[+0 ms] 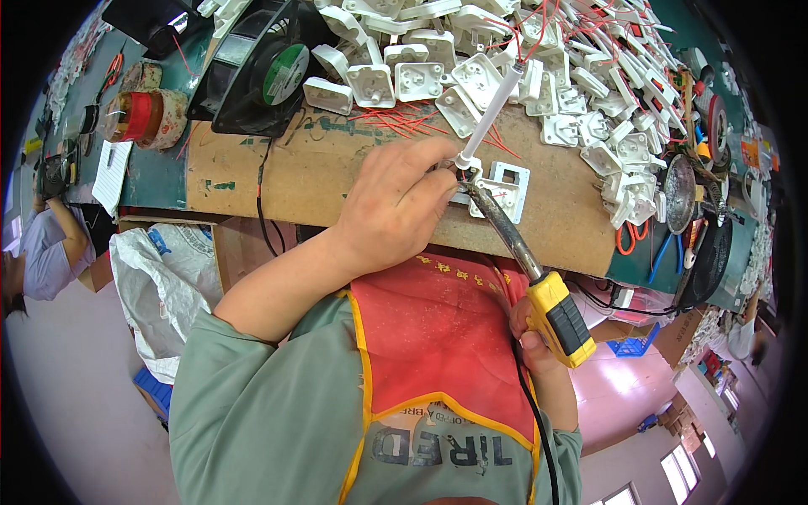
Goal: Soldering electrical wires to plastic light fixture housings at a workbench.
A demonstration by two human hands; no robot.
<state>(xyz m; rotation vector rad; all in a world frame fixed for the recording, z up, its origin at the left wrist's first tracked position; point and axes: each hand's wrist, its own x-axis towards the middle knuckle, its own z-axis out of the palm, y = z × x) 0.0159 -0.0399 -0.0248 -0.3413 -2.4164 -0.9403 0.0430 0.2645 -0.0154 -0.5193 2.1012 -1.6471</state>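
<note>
- The left hand [396,206] is curled, fingers pressed together around a white tube [492,109] that slants up toward one o'clock; its lower end meets a small white plastic part [503,192] lying on the brown board [278,177], just right of picture centre.
- The right hand [532,341], at five o'clock, is closed around the yellow-and-black handle of a soldering iron [513,240], whose tip reaches the same spot.
- The fingertips [446,189] sit right beside the hot tip; a small slip could burn them.
- Lingering heat could melt the plastic part.
- The heap of white parts [505,59] and red wires [404,122] at twelve o'clock lies near; a wide swing could scorch them.
- The iron's black cord [534,421] trails over the red apron [438,328] and could snag.
</note>
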